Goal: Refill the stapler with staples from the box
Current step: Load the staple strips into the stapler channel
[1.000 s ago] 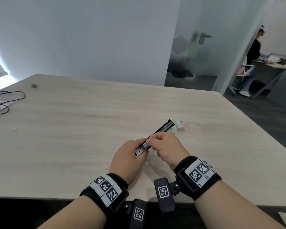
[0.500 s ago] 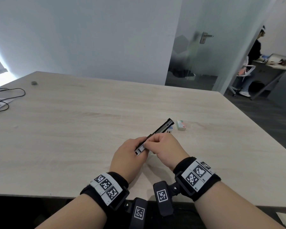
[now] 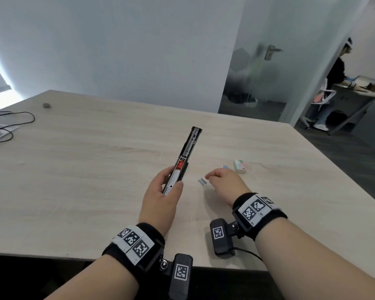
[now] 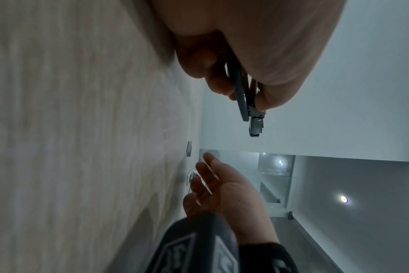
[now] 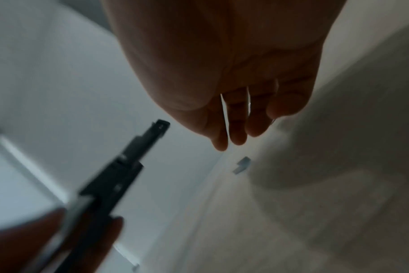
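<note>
Since the earlier frames, the right hand [image 3: 223, 182] has released the stapler [image 3: 183, 164] and moved to the right; the stapler's magazine now stands extended and its far end has swung to point away from the person.

Left to right:

1. The left hand [image 3: 160, 200] holds the stapler's near end above the table [image 3: 85, 169], thumb along one side, fingers curled round the other. The long axis runs from the palm away from the person, tilted slightly right. A red part shows inside the channel just beyond the fingertips.
2. A short strip of staples [image 3: 202, 181] lies flat on the table between the two hands, just beside the right hand's fingertips; contact cannot be confirmed.
3. The right hand hovers low over the table, fingers loosely extended, holding nothing.
4. The staple box [image 3: 240, 166] rests on the table just beyond the right hand, with a small pale item [image 3: 225, 167] beside it.

Bare tabletop extends far to the left, up to black cables [image 3: 11, 122] at the left edge. The table's right edge lies well apart from the box.
</note>
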{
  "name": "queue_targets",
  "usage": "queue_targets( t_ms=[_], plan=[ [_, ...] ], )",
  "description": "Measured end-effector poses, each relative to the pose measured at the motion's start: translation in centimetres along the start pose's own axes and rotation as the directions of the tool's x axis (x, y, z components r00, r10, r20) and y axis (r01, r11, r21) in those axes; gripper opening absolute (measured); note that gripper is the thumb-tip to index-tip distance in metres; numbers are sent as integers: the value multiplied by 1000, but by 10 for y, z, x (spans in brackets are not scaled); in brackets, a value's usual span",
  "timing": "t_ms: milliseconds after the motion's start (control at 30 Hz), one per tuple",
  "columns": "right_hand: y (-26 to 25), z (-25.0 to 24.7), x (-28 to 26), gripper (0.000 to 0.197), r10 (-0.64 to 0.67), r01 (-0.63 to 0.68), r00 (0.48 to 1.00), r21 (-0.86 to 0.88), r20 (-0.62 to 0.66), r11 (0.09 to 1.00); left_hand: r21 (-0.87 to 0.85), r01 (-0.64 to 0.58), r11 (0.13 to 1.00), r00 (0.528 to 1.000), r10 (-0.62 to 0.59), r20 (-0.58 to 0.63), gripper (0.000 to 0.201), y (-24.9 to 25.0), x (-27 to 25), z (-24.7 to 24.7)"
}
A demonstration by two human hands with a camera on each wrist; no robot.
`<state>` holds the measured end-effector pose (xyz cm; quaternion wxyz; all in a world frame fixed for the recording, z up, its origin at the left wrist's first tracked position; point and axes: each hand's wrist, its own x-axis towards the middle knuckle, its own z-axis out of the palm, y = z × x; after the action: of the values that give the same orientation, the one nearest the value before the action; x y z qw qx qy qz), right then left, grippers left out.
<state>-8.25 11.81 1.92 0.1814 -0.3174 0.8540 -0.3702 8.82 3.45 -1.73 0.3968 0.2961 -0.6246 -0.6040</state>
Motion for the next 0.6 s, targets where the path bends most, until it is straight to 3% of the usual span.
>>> queue_targets(
  t_ms=[67, 333, 600],
  plan=[
    [0, 4, 9, 31, 3, 1, 1000, -147, 28, 989, -4, 10, 1000, 1000, -10, -2, 38, 0, 0, 0],
    [-7, 12, 27, 22, -51, 88, 993, -389, 105, 917, -10, 13, 1000, 1000, -13, 11, 39, 2, -1, 1],
    [-7, 5, 5, 22, -53, 91, 992, -370, 112, 925, 82, -22, 996, 999, 20, 25, 39, 6, -5, 1]
  ],
)
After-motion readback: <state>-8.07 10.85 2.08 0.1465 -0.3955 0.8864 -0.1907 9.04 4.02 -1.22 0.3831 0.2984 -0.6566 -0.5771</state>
